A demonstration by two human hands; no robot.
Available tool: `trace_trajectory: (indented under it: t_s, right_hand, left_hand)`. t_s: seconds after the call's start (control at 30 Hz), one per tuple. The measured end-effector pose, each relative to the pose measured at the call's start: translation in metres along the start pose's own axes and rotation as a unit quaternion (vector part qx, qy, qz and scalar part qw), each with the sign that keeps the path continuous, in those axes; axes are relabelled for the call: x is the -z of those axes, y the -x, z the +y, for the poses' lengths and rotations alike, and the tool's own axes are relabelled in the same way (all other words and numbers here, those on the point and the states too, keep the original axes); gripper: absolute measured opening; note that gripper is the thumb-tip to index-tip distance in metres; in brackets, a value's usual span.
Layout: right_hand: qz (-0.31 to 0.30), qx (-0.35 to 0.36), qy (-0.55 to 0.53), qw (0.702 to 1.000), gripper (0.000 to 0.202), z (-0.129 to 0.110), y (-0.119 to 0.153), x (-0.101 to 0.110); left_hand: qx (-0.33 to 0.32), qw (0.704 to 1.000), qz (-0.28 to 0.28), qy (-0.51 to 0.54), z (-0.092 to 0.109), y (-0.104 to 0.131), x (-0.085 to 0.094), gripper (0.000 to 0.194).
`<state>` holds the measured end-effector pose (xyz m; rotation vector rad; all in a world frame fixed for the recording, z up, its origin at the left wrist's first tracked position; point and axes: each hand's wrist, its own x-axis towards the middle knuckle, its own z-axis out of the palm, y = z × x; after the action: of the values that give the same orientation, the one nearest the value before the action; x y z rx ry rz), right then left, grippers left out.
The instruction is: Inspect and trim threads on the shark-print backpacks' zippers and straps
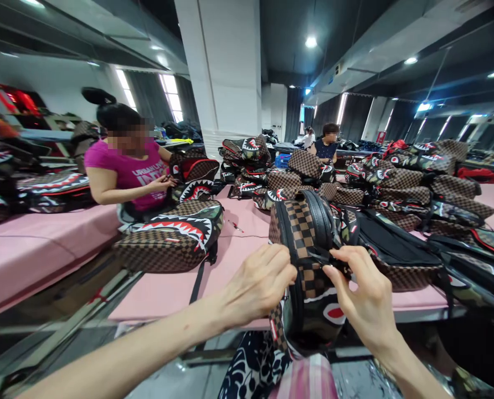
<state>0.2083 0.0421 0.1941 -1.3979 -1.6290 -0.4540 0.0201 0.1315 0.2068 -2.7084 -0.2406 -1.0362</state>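
Head view, with clock directions taken from the backpack in hand: at nine o'clock stretches a pink table [31, 244], bearing heaped bags [60, 194]. At ten o'clock a person in a magenta shirt [134, 166] has a hand at a checked shark-mouth bag [195, 172]. Between nine and ten a shark bag [164, 249] lies on the near table [232, 252], a strap hanging off it. A small red tool [236, 226] lies at ten. At seven, patterned cloth [251, 366] covers the lap. The left hand [267, 277], at nine, curls tightly against the backpack's left edge; what its fingertips hold cannot be told. The backpack [311, 282] is at the near table's edge, directly before the person, its lower end over the lap. Between three and four, the right hand [361, 291] pinches a black strap [319, 256] narrowly between thumb and forefinger. Past it, between two and three, lies a black-backed bag [396, 244]; between one and two rises a pile [413, 191].
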Motion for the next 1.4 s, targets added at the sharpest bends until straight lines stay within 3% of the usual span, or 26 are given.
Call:
trace_trajectory:
  t_s: [0.17,0.3,0.43,0.57,0.63,0.77,0.93,1.4]
  right_hand:
    - [0.002,0.009,-0.017,1.0,0.012,0.003,-0.001,-0.001]
    - [-0.001,0.017,-0.002,1.0,0.014,0.003,0.0,0.0]
    - [0.002,0.028,0.017,0.999,0.014,0.001,0.0,0.001]
    - [-0.009,0.041,0.027,0.999,0.014,-0.002,-0.002,0.003]
    - [-0.014,0.045,0.03,0.998,0.014,-0.003,-0.003,0.003]
    - [-0.013,0.054,0.045,0.997,0.015,-0.003,-0.004,0.004]
    - [-0.019,0.077,0.089,0.993,0.011,-0.008,-0.009,0.009]
    - [-0.052,0.138,0.182,0.972,0.014,-0.025,-0.025,0.01]
  left_hand:
    - [0.152,0.975,0.054,0.153,-0.004,0.006,0.001,0.019]
    - [0.118,0.986,0.054,0.104,-0.015,-0.01,-0.003,0.016]
    - [0.065,0.995,-0.004,0.076,-0.019,-0.019,0.001,0.012]
    - [0.084,0.992,-0.079,0.059,-0.017,-0.021,0.009,0.011]
    - [0.098,0.991,-0.088,0.028,-0.014,-0.019,0.007,0.014]
    - [0.087,0.996,-0.005,-0.008,-0.008,-0.009,-0.007,0.018]
    - [0.092,0.99,0.094,0.045,-0.004,0.001,-0.024,0.019]
    - [0.108,0.978,0.148,0.099,-0.001,0.0,-0.03,0.019]
